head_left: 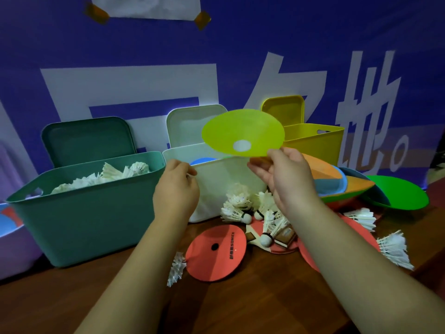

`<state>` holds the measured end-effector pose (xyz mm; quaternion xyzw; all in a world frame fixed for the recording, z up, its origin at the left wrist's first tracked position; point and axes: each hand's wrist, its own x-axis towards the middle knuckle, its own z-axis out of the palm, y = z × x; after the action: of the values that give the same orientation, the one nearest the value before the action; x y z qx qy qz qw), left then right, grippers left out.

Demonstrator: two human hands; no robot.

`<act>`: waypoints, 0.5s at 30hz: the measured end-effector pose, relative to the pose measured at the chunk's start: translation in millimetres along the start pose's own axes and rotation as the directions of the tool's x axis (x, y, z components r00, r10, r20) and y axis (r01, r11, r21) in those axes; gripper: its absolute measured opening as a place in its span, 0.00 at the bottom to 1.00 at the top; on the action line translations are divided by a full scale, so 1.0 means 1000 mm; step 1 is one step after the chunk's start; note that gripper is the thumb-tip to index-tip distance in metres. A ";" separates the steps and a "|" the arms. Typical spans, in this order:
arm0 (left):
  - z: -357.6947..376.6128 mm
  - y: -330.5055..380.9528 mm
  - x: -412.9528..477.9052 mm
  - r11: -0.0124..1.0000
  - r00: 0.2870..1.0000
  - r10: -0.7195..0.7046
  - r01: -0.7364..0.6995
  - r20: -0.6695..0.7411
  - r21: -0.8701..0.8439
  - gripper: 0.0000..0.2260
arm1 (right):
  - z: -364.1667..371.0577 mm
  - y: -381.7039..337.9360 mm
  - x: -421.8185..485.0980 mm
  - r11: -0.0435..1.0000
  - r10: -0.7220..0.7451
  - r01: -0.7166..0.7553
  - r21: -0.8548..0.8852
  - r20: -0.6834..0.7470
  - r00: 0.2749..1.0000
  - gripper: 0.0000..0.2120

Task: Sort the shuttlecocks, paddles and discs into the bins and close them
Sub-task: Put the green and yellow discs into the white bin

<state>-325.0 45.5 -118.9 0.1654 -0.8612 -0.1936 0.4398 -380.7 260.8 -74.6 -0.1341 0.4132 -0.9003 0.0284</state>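
My right hand (287, 175) pinches the near edge of a lime-yellow disc (240, 130) and holds it above the white bin (226, 174). A blue disc (202, 161) lies inside that bin. My left hand (177, 189) hovers at the white bin's left front corner with fingers loosely curled and nothing in it. The teal bin (79, 213) on the left holds several white shuttlecocks (115, 174). The yellow bin (315, 141) stands at the back right. A red paddle (216, 251) lies on the table, with loose shuttlecocks (248, 208) behind it.
All three bin lids lean open against the blue banner wall: teal lid (89, 138), white lid (190, 124), yellow lid (281, 109). Orange, blue and green discs (397, 192) are piled at the right. More shuttlecocks (395, 247) lie at the right; one shuttlecock (177, 268) lies near the paddle.
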 end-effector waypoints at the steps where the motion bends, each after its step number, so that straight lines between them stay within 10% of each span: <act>1: 0.000 0.000 0.000 1.000 1.000 0.000 0.000 0.001 0.001 0.09 | 0.008 -0.002 0.014 1.000 0.017 -0.018 0.007 0.026 0.999 0.05; 5: -0.002 0.001 0.001 1.000 1.000 -0.014 0.014 0.009 0.009 0.09 | 0.017 0.008 0.044 0.994 0.106 -0.105 -0.020 0.092 0.990 0.21; 15: -0.006 0.006 0.003 0.997 0.999 0.001 -0.003 0.033 0.077 0.10 | -0.037 0.087 -0.020 0.661 0.000 0.034 -0.750 0.045 0.999 0.12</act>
<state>-322.5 47.8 -110.5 0.1783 -0.8753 -0.1623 0.4191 -376.3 234.2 -166.9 -0.1563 0.7453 -0.6475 -0.0294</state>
